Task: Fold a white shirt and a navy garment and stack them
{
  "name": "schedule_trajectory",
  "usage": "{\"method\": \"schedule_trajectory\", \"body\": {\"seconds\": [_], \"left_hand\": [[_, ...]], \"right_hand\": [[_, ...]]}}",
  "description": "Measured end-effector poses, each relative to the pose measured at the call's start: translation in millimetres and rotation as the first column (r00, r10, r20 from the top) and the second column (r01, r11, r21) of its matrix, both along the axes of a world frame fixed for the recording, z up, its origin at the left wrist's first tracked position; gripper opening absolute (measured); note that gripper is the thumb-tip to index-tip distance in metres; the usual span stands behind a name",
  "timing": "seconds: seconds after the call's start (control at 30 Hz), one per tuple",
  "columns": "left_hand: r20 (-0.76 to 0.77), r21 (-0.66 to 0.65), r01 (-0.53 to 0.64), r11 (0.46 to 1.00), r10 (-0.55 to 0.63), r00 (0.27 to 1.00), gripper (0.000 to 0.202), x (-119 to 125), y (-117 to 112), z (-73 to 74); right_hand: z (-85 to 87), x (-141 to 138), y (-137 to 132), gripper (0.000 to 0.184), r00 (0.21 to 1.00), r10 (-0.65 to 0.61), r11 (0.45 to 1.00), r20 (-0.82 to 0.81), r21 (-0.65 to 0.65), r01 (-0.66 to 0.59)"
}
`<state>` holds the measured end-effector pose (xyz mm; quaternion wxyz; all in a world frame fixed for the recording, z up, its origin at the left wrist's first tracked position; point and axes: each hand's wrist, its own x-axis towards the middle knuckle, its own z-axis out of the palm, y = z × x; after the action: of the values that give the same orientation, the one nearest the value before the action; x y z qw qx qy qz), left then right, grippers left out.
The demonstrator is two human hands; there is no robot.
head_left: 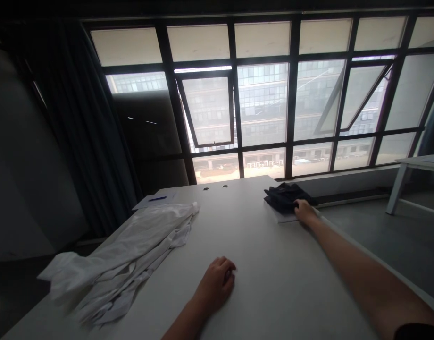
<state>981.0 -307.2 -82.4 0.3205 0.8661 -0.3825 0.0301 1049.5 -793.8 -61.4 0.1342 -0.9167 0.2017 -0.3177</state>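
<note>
On the far right of the white table point(252, 245), my right hand point(304, 211) is closed on the near edge of a dark folded garment point(287, 196). That garment lies on a flat white stack or box point(284, 217), whose kind I cannot make out. My left hand point(217, 283) rests on the tabletop near the middle front, fingers curled, with nothing visible in them. Left of it, a heap of white garments point(132, 241) stretches along the table's left side, loosely laid and wrinkled.
A sheet of paper point(142, 204) with a blue pen point(157, 199) lies at the far left corner. Two round cable holes sit near the far edge. Beyond are windows point(261, 104), a dark curtain point(86, 141) and another white table point(420, 162) at right.
</note>
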Motion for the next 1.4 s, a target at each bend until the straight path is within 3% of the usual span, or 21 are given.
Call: {"method": "schedule_trajectory", "body": {"seconds": [0.1, 0.2, 0.37, 0.6, 0.83, 1.0, 1.13, 1.4], "left_hand": [[-0.008, 0.007, -0.005, 1.000, 0.005, 1.000, 0.021, -0.1, 0.2, 1.0], [-0.014, 0.013, 0.000, 1.000, 0.001, 1.000, 0.021, -0.2, -0.1, 2.4], [-0.015, 0.021, -0.007, 1.000, 0.007, 1.000, 0.021, 0.6, -1.7, 2.3], [-0.002, 0.025, -0.010, 1.000, 0.010, 1.000, 0.022, -0.1, -3.0, 1.7], [-0.010, 0.031, -0.012, 0.999, 0.012, 1.000, 0.021, -0.1, -3.9, 1.8], [-0.016, 0.022, -0.008, 1.000, 0.009, 1.000, 0.020, -1.1, -1.4, 1.0], [-0.011, 0.024, 0.005, 1.000, -0.004, 1.000, 0.020, -1.2, 1.7, 0.0], [0.015, 0.030, 0.008, 1.000, -0.008, 1.000, 0.019, 1.0, -0.4, -2.7]], "right_hand": [[-48.5, -3.3, 16.2, 0.032, 0.997, -0.034, 0.999, -0.076, 0.013, 0.035], [-63.6, -1.1, 18.3, 0.037, 0.993, -0.070, 0.998, -0.090, -0.008, 0.070], [-60.8, 0.5, 18.6, 0.039, 0.987, -0.124, 0.991, -0.098, -0.068, 0.118], [-62.8, -10.8, 40.4, 0.040, 0.979, -0.131, 0.982, -0.159, -0.157, 0.106], [-67.5, 14.8, 70.4, 0.071, 0.935, 0.003, 0.984, -0.354, -0.165, -0.065], [-71.8, 30.0, 78.7, 0.063, 0.896, -0.028, 0.993, -0.444, -0.113, -0.025], [-73.7, 26.4, 67.8, 0.058, 0.889, -0.035, 0.995, -0.457, -0.099, -0.011], [-82.7, 2.7, 17.9, 0.059, 0.870, -0.052, 0.998, -0.490, -0.059, 0.027]]}}
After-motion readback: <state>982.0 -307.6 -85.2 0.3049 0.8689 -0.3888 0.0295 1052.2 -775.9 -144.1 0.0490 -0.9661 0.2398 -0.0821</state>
